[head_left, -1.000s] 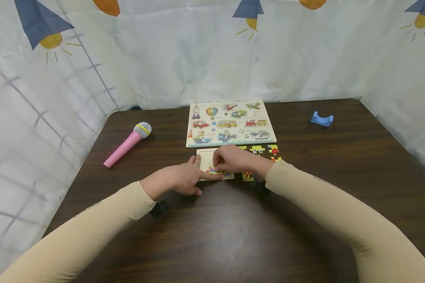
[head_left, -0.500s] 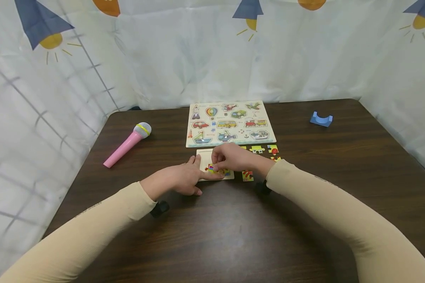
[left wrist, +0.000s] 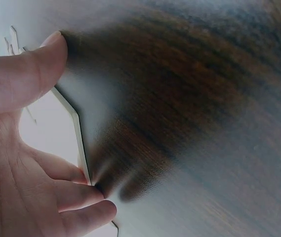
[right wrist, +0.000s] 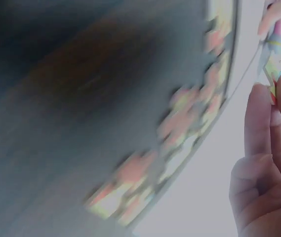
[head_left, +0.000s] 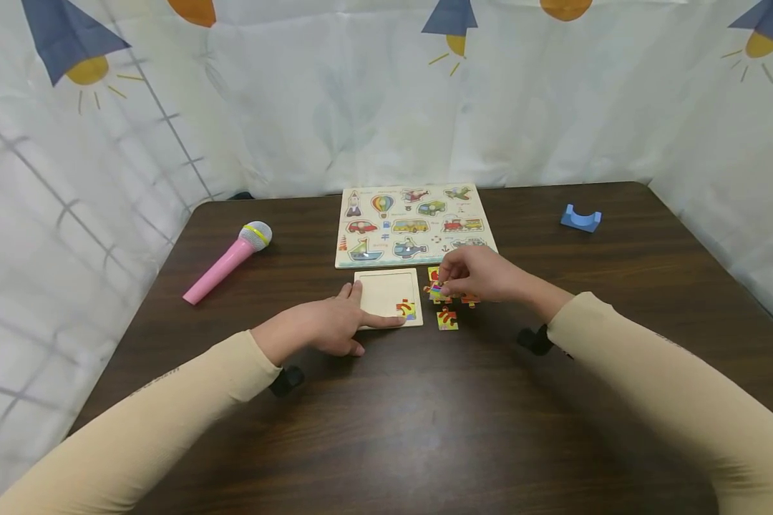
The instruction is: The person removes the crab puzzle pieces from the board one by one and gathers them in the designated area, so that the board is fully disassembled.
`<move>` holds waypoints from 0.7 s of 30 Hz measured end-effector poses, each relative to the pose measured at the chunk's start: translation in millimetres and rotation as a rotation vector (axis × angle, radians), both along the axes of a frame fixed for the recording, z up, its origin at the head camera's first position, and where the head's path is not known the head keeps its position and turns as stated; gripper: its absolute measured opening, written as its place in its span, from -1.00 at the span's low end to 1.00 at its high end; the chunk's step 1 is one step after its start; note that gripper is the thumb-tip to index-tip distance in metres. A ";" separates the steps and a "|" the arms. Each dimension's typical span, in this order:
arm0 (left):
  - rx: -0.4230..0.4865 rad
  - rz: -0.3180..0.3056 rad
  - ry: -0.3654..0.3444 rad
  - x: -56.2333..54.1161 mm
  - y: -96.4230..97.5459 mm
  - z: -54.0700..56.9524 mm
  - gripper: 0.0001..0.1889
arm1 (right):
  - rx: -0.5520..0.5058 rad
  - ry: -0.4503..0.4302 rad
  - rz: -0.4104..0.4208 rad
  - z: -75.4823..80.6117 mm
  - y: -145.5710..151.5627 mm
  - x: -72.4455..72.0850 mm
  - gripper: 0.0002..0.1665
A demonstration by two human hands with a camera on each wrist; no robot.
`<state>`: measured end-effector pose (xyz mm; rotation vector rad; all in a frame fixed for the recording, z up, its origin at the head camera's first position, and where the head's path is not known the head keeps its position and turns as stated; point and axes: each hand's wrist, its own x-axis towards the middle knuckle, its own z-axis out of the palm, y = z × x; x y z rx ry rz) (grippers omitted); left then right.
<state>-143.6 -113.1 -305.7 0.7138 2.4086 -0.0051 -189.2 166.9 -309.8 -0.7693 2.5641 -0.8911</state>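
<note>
My left hand (head_left: 335,325) lies with straight fingers at the left and front edges of a small wooden puzzle tray (head_left: 380,286). Its index finger reaches along the front rim to one yellow and red jigsaw piece (head_left: 406,309) in the tray's front right corner. In the left wrist view, the thumb stands out from the tray's pale edge (left wrist: 82,148). To the right of the tray, my right hand (head_left: 489,275) pinches a colourful jigsaw piece (head_left: 436,291) between thumb and index finger. That piece (right wrist: 272,74) shows edge-on in the right wrist view.
Several loose jigsaw pieces (head_left: 447,319) lie right of the tray, partly hidden by the right hand. A larger vehicle peg puzzle board (head_left: 386,247) lies behind. Farther out are a pink toy microphone (head_left: 225,265) at left and a blue curved block (head_left: 581,219) at right.
My right hand has lifted the colourful piece out of the tray and carried it right, over the loose pieces. The left hand has stayed in place.
</note>
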 end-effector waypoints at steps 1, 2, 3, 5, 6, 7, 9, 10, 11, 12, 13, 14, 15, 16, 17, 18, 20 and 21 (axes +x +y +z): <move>0.002 0.003 -0.003 0.1 0.0 0.1 -0.19 | 0.012 0.009 -0.009 0.0 6.5 1.5 -0.92; 0.004 0.005 -0.005 -0.1 0.1 0.0 -0.19 | 0.026 0.014 -0.017 -0.3 12.6 3.2 -0.92; 0.005 0.007 -0.006 -0.1 0.0 0.0 -0.19 | 0.039 0.023 -0.020 -1.2 18.2 4.5 -0.92; 0.008 0.011 -0.011 -0.4 -0.1 -0.5 -0.19 | 0.058 0.031 -0.027 -2.9 26.9 7.4 -0.92; 0.009 0.011 -0.012 -0.7 -0.2 -1.1 -0.19 | 0.061 0.032 -0.028 -3.9 30.2 8.9 -0.92; 0.010 0.014 -0.014 -0.9 -0.6 -1.4 -0.19 | 0.066 0.032 -0.029 -4.9 32.7 10.3 -0.91; 0.011 0.015 -0.013 -1.1 -1.3 -2.0 -0.19 | 0.073 0.039 -0.025 -7.4 36.6 12.4 -0.89; 0.013 0.015 -0.015 -1.1 -1.6 -2.2 -0.19 | 0.076 0.043 -0.024 -8.3 38.0 13.7 -0.87; 0.017 0.014 -0.015 -1.2 -1.8 -2.6 -0.19 | 0.079 0.048 -0.020 -9.3 39.5 15.1 -0.87; 0.020 0.015 -0.017 -1.0 -1.8 -2.8 -0.18 | 0.082 0.052 -0.017 -10.5 40.9 16.2 -0.86; 0.022 0.015 -0.018 -0.8 -1.9 -2.9 -0.18 | 0.086 0.057 -0.013 -11.6 42.4 17.4 -0.85; 0.024 0.013 -0.019 -0.7 -1.9 -3.2 -0.18 | 0.089 0.059 -0.010 -12.8 43.9 18.5 -0.84; 0.024 0.013 -0.018 -0.6 -1.7 -3.5 -0.18 | 0.092 0.062 -0.007 -13.7 45.1 19.8 -0.84; 0.025 0.016 -0.022 -0.5 -1.6 -3.5 -0.18 | 0.095 0.065 -0.007 -14.8 46.4 21.0 -0.83; 0.026 0.019 -0.024 -0.5 -1.4 -3.6 -0.18 | 0.097 0.066 -0.007 -16.1 47.4 22.2 -0.82; 0.025 0.023 -0.027 -0.4 -1.2 -3.5 -0.18 | 0.098 0.065 -0.009 -17.2 48.2 23.3 -0.82; 0.026 0.028 -0.029 -0.4 -0.8 -3.2 -0.18 | 0.100 0.062 -0.008 -19.0 49.1 25.6 -0.80; 0.026 0.030 -0.030 -0.4 -0.4 -2.9 -0.18 | 0.101 0.060 -0.007 -19.8 49.2 26.7 -0.80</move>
